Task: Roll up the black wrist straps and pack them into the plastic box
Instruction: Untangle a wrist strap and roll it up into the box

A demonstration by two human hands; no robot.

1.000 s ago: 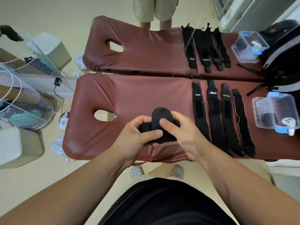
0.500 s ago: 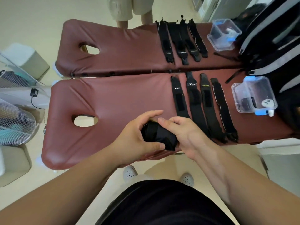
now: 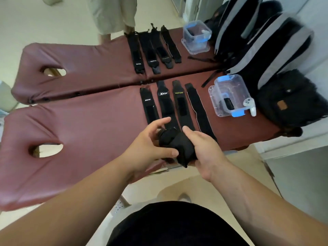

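— Over the near edge of the massage table (image 3: 88, 125), right of its middle, we had the rolled strap (image 3: 175, 146) lifted off the pad between our hands. How were we holding it?

— Our right hand (image 3: 205, 150) did the holding, fingers wrapped round the roll's right side with one laid over the top. Our left hand (image 3: 149, 148) was loose. Its fingers were spread, the forefinger lifted clear, and only the thumb lay flat against the roll's near side.

— And how did we reckon it would handle?

— Light and soft, we judged. It was stretchy cloth, with nothing to break and nothing slippery. The worry was spring. A corner of cloth hung below the roll, so it looked ready to unwind if we slackened.

— So where was the best hold?

— Round the girth, we thought, squeezing across the coils with a finger pinning the loose end, and never by the tail. It would squash to fit.

— Where was it bound?

— The plastic box (image 3: 215, 96) stood towards the table's right end, well apart from our hands, with something dark already inside. We could not tell whether its lid was on. Four flat straps (image 3: 181, 105) lay side by side between us and the box, their near ends partly hidden behind our hands.

— Was one hand enough for the carry?

— We judged so, provided the right hand held its squeeze until the roll sat between the box walls.
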